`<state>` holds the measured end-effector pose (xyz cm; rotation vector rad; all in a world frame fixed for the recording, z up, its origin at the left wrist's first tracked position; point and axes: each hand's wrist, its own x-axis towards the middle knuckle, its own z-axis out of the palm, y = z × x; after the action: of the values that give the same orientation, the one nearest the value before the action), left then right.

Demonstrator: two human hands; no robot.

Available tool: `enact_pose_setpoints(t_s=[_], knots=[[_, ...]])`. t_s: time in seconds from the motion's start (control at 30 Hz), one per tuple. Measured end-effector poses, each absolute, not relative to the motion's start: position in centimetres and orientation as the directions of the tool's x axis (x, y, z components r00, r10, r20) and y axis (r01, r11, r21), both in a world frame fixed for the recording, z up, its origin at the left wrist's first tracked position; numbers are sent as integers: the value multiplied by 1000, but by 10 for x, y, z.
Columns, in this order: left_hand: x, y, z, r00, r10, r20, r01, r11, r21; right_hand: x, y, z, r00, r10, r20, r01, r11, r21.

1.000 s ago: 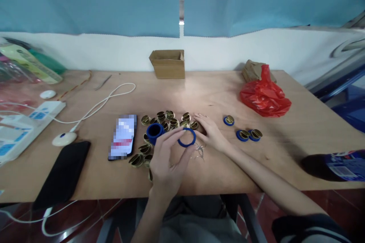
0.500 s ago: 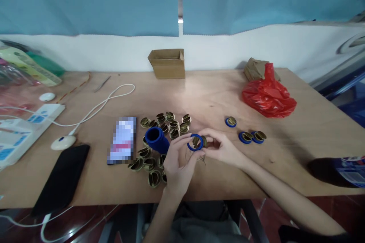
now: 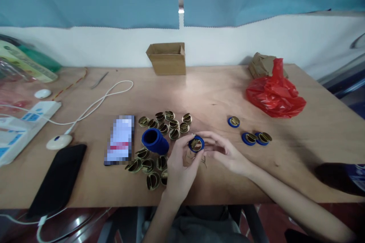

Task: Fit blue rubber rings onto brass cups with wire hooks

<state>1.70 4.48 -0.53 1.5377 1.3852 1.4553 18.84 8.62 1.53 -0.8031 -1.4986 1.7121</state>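
My left hand [image 3: 181,167] pinches a blue ring [image 3: 203,144] between thumb and fingers. A round brass-coloured metal piece [image 3: 195,144] now sits inside that ring. From the right, my right hand [image 3: 226,153] has its fingertips and thumb against the same ring and piece. Left of my hands stands a stack of blue rings [image 3: 155,140], shaped like a tube and leaning a little. Around it lie several loose brass pieces with raised flaps [image 3: 173,124]. To the right on the table rest three blue rings with brass pieces on them [image 3: 248,139].
A lit phone [image 3: 121,138] and a dark phone [image 3: 58,178] lie on the left, near white cables and a power strip [image 3: 47,112]. At the back are an open cardboard box [image 3: 169,62] and a red plastic bag [image 3: 275,95]. A dark bottle [image 3: 339,176] lies at the right edge.
The brass piece was beside the blue ring in my right fingers and is now inside the ring. The view has shifted slightly.
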Motion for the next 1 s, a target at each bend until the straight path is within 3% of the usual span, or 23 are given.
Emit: enact_pose_setpoints(t_s=[0.3,0.5,0.63,1.0], knots=[[18,43,0,-60,890,452,304,-415,857,191,93,21,-482,876,-34,-117,-102,-988],[16,39,5,-130,974,186,52,-181,982,192,93,26,-497,868,-14,-161,-108,-981],[14,43,10,-142,988,53,19,-51,999,191,93,24,-482,876,13,-119,-51,-992],[15,42,2,-175,984,12,17,-9,1000,193,93,25,-472,874,112,90,174,-981]])
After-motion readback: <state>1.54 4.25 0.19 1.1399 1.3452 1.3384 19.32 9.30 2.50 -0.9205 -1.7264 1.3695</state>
